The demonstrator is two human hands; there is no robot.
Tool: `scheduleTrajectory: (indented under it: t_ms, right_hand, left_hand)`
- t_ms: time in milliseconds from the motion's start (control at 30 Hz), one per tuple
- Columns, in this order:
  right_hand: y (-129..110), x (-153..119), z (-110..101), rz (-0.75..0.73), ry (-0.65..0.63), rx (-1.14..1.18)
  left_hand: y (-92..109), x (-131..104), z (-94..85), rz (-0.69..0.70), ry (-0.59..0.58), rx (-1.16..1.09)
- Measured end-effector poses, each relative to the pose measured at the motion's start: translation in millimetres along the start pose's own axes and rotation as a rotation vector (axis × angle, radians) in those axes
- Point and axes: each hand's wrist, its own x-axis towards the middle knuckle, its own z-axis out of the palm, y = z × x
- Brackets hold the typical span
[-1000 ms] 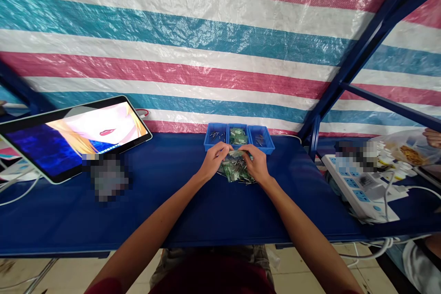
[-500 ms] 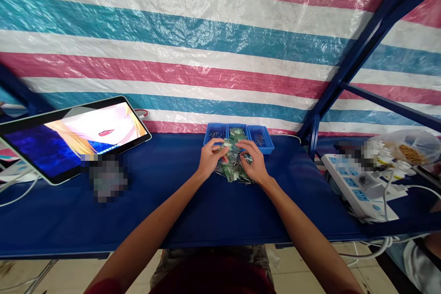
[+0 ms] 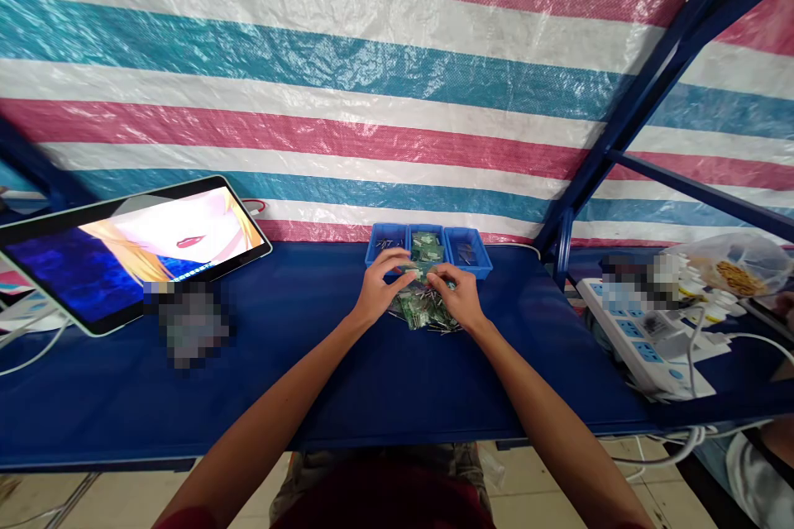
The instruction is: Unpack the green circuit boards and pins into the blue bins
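Observation:
Between my hands is a small green circuit board [image 3: 420,271], partly covered by fingers. My left hand [image 3: 375,291] grips its left side between thumb and fingers. Thumb and index finger of my right hand [image 3: 460,296] are pinched together at the board's right side; whatever is in that pinch is too small to make out. Below them a pile of green circuit boards [image 3: 417,312] and thin metal pieces lies on the blue table [image 3: 347,397]. Just behind stand three joined blue bins [image 3: 476,270]: the middle one holds green boards, the outer ones small thin parts.
A lit tablet [image 3: 142,252] leans at the left, with a blurred-out object [image 3: 195,324] before it. At the right lie a white power strip [image 3: 645,347], cables and a clear plastic bag [image 3: 738,264]. Blue frame bars [image 3: 620,124] and a striped sheet [image 3: 372,66] bound the back.
My right hand's fingers have closed from a loose curl into a pinch and come nearer my left hand. The board between the hands now lies flatter.

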Motion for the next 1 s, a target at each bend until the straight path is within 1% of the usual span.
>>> scheduleTrajectory:
  t_ms: [100,200,300,400,467,633,700,733,800,900,933,1000]
  right_hand:
    - [2.2,-0.7,1.2,0.029,-0.017,0.037]
    - [4.0,-0.8,1.7,0.041,-0.021,0.045]
    - [4.4,-1.0,1.7,0.040,-0.031,0.027]
    - [3.5,-1.4,1.4,0.011,-0.042,-0.085]
    - [2.6,-1.8,1.1,-0.040,-0.032,-0.156]
    - [0.5,-1.7,0.2,-0.273,-0.021,-0.218]
    - [-0.3,-1.2,0.2,-0.295,-0.028,-0.227]
    - [-0.7,-0.8,0.2,-0.287,-0.028,-0.224]
    - [-0.8,-0.2,0.5,-0.235,-0.005,-0.200]
    - [0.6,0.0,1.2,-0.089,0.031,-0.118]
    - [1.2,-0.2,1.4,-0.043,0.030,-0.081]
    - [2.0,-0.8,1.4,0.014,0.015,-0.015]
  left_hand:
    - [-3.2,-0.7,1.2,-0.099,-0.057,-0.066]
    - [-4.5,-1.8,2.2,-0.138,-0.080,-0.130]
    - [-3.6,-2.2,1.8,-0.145,-0.067,-0.156]
    - [-1.0,-1.8,0.6,-0.158,-0.040,-0.156]
    - [1.4,-1.4,0.0,-0.166,-0.033,-0.174]
    - [7.3,-1.6,0.1,-0.201,-0.027,-0.259]
    - [7.6,-2.0,0.0,-0.223,-0.044,-0.262]
    - [7.1,-2.1,-0.1,-0.218,-0.058,-0.256]
    - [5.2,-1.9,-0.2,-0.166,-0.088,-0.225]
    - [3.2,-1.2,0.2,-0.078,-0.076,-0.143]
    - [3.3,-0.9,0.5,-0.082,-0.069,-0.129]
    - [4.9,-0.6,0.9,-0.147,-0.076,-0.159]
